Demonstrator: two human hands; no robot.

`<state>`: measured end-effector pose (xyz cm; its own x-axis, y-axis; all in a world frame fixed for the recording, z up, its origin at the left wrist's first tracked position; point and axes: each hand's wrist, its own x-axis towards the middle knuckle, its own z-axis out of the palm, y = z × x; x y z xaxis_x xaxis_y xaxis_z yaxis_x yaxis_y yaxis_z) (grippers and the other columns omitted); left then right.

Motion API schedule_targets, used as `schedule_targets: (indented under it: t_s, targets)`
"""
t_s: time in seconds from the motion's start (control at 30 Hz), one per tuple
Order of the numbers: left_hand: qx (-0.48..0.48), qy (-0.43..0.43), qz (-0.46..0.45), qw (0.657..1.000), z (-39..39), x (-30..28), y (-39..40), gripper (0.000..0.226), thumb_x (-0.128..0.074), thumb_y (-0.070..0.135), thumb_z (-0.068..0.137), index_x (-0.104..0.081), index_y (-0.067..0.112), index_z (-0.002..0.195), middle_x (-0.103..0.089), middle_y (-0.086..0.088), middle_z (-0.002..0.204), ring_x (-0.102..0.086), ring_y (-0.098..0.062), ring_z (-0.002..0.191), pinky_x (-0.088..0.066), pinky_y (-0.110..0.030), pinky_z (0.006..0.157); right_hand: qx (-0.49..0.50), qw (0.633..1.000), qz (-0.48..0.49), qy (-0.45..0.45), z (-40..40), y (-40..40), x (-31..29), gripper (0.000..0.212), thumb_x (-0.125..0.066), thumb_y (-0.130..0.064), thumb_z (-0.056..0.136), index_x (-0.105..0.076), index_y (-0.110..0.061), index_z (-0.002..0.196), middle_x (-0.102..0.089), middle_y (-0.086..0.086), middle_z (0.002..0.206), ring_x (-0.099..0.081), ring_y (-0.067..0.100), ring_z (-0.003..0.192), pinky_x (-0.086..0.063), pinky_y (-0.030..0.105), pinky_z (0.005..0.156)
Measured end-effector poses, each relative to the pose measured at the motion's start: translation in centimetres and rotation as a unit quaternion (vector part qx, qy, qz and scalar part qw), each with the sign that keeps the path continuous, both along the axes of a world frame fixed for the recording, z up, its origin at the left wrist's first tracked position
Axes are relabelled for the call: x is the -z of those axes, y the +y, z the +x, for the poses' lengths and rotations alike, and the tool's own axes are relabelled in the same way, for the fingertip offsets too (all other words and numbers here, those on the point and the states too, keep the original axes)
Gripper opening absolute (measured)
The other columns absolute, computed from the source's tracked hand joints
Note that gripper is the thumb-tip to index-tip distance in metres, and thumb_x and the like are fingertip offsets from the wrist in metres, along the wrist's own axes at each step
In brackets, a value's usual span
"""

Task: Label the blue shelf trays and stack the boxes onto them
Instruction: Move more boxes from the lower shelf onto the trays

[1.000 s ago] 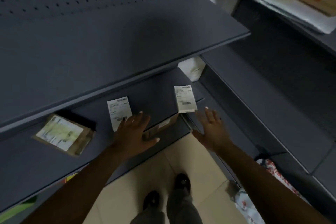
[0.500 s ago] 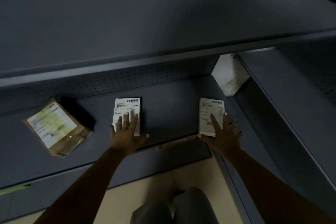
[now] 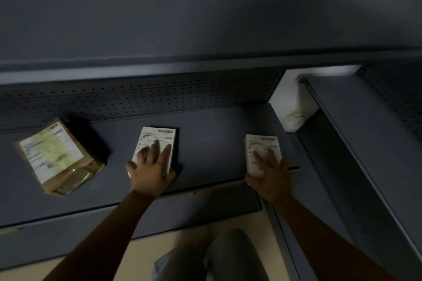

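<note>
Shelving of dark blue-grey metal fills the dim view: a wide upper shelf tray (image 3: 205,18) overhangs a lower shelf tray (image 3: 212,143) backed by a perforated panel (image 3: 159,96), with pale floor (image 3: 182,242) below and a second shelving unit (image 3: 365,143) meeting it at the right corner. On the lower tray, far left, a brown parcel (image 3: 59,157) lies flat, turned at an angle, its long axis running from near left to far right, a yellowish shipping label on top; the print is too blurred to read. Near the middle, a white-labelled box (image 3: 157,141) lies flat with its long axis running front to back, barcode at the far end. The left hand (image 3: 150,171) rests on it, fingers spread flat, pressing rather than gripping. Well to the right, close to the tray's end, a second labelled box (image 3: 262,153) lies the same way, barcode also at the far end. The right hand (image 3: 271,178) lies open across its near half, fingers extended. The label text on both cannot be made out.
</note>
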<state>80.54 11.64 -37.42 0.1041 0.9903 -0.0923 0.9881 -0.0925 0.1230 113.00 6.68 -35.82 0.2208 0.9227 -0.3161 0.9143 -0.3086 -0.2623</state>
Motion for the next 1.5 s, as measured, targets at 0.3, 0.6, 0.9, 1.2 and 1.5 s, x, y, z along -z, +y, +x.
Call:
schedule_targets:
  t_s: [0.3, 0.6, 0.9, 1.2, 1.5]
  targets:
    - [0.06, 0.01, -0.039, 0.997, -3.1, -12.5, -8.2, 0.072, -0.033, 0.065, 0.076, -0.035, 0.034, 0.142, -0.039, -0.008, 0.147, -0.036, -0.039, 0.128, -0.038, -0.068, 0.085, -0.066, 0.997, 0.028, -0.003, -5.5, -7.4, -13.0, 0.094, -0.031, -0.075, 0.057, -0.029, -0.039, 0.144, -0.011, -0.008, 0.158, -0.005, 0.042, 0.142, -0.02, 0.053, 0.112]
    - [0.107, -0.008, 0.078, 0.991, -7.6, -22.7, -14.9, 0.067, -0.047, 0.06, 0.07, -0.051, 0.031, 0.131, -0.051, -0.006, 0.136, -0.041, -0.033, 0.118, -0.042, -0.056, 0.079, -0.125, 0.988, 0.087, 0.031, -12.6, -12.2, -23.3, 0.088, -0.037, -0.072, 0.056, -0.033, -0.047, 0.14, -0.012, -0.017, 0.156, 0.0, 0.031, 0.144, -0.022, 0.052, 0.113]
    - [-0.009, -0.025, 0.14, 0.99, -11.2, -28.2, -26.5, 0.063, -0.047, 0.059, 0.075, -0.05, 0.031, 0.131, -0.05, -0.004, 0.136, -0.046, -0.032, 0.121, -0.041, -0.053, 0.082, -0.254, 0.961, 0.093, 0.062, -17.5, -16.5, -29.5, 0.08, -0.045, -0.064, 0.062, -0.031, -0.051, 0.139, -0.011, -0.02, 0.156, 0.005, 0.021, 0.143, -0.018, 0.048, 0.112]
    - [-0.165, -0.03, 0.221, 0.961, -17.2, -33.1, -38.0, 0.063, -0.047, 0.057, 0.075, -0.051, 0.032, 0.133, -0.048, -0.002, 0.139, -0.041, -0.029, 0.123, -0.04, -0.05, 0.085, -0.422, 0.892, 0.15, 0.062, -26.2, -20.9, -35.2, 0.077, -0.049, -0.066, 0.066, -0.03, -0.051, 0.139, -0.013, -0.019, 0.155, 0.004, 0.018, 0.144, -0.02, 0.046, 0.112]
    - [-0.279, -0.001, 0.285, 0.917, -31.5, -37.1, -48.0, 0.06, -0.044, 0.056, 0.079, -0.05, 0.032, 0.133, -0.05, -0.001, 0.139, -0.043, -0.029, 0.124, -0.04, -0.048, 0.086, -0.529, 0.824, 0.179, 0.096, -43.0, -24.7, -39.5, 0.076, -0.046, -0.061, 0.068, -0.025, -0.051, 0.14, -0.009, -0.023, 0.155, 0.008, 0.016, 0.143, -0.015, 0.041, 0.114]
